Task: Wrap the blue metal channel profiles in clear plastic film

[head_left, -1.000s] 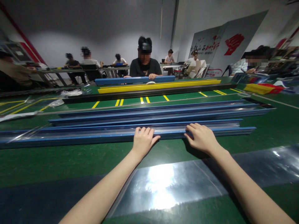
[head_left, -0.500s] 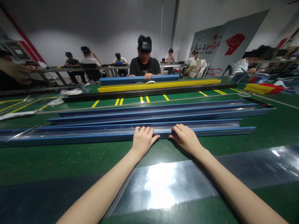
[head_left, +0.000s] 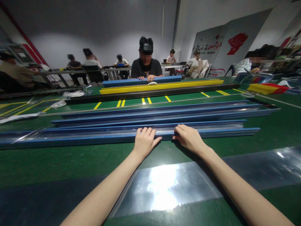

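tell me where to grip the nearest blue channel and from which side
Probably by the near rim of the blue channel, from the near side: that rim stands raised and runs lengthwise, and left hand and right hand touch it.

The left edge crops the nearest blue channel (head_left: 117, 138).

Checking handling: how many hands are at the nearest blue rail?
2: the left hand on the nearest blue rail, the right hand farther right along it. None appear hidden.

Light is dim, the outer view stretched and blurry, glare whitening the glossy sheet (head_left: 164, 188).
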Action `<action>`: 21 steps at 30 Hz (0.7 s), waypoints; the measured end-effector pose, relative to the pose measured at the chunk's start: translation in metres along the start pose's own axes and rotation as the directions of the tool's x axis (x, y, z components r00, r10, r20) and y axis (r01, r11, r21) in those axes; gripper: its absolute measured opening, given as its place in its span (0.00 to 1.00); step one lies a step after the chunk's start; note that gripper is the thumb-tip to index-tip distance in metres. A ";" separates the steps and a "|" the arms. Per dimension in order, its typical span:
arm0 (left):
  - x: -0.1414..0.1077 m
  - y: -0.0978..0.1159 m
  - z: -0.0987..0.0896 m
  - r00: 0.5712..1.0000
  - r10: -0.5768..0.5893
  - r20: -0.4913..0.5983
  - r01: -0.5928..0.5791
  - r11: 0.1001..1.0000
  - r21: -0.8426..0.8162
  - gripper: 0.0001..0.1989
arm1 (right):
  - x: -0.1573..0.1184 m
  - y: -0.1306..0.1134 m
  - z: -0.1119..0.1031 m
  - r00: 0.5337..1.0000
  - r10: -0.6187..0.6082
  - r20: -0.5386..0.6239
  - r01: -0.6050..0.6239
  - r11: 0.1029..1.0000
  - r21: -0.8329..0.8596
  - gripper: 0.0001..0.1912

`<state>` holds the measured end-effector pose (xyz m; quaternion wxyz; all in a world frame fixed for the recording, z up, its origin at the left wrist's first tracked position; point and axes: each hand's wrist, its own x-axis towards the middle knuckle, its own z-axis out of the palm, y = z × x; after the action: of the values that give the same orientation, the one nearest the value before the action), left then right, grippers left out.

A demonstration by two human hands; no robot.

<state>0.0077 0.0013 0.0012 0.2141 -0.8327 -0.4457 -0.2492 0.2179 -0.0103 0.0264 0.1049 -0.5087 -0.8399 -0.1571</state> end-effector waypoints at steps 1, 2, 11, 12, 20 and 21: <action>0.000 0.000 0.000 1.000 0.003 -0.003 -0.003 1.000 0.001 0.16 | -0.001 0.002 -0.001 1.000 -0.001 0.008 0.001 1.000 -0.004 0.06; 0.000 0.000 -0.001 1.000 0.007 -0.005 -0.007 1.000 0.002 0.17 | -0.002 0.004 -0.002 1.000 0.001 0.014 -0.001 1.000 -0.006 0.06; 0.000 0.001 0.000 1.000 0.022 0.008 -0.022 1.000 0.018 0.18 | -0.020 0.031 -0.010 0.996 0.078 0.047 -0.078 0.997 -0.015 0.06; 0.000 0.001 0.000 1.000 0.019 0.014 -0.020 1.000 0.022 0.18 | -0.021 0.033 -0.010 0.995 0.090 0.043 -0.089 0.996 -0.019 0.07; 0.001 0.001 0.001 1.000 0.012 0.018 -0.012 1.000 0.008 0.17 | -0.024 0.033 -0.005 0.993 0.116 0.036 -0.113 0.992 -0.063 0.08; 0.000 0.000 0.001 1.000 0.014 0.020 -0.015 1.000 0.005 0.16 | -0.024 0.031 -0.004 0.993 0.110 0.043 -0.107 0.992 -0.068 0.09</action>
<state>0.0086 0.0021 0.0004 0.2138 -0.8377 -0.4424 -0.2382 0.2565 -0.0181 0.0271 0.0769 -0.5602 -0.8078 -0.1667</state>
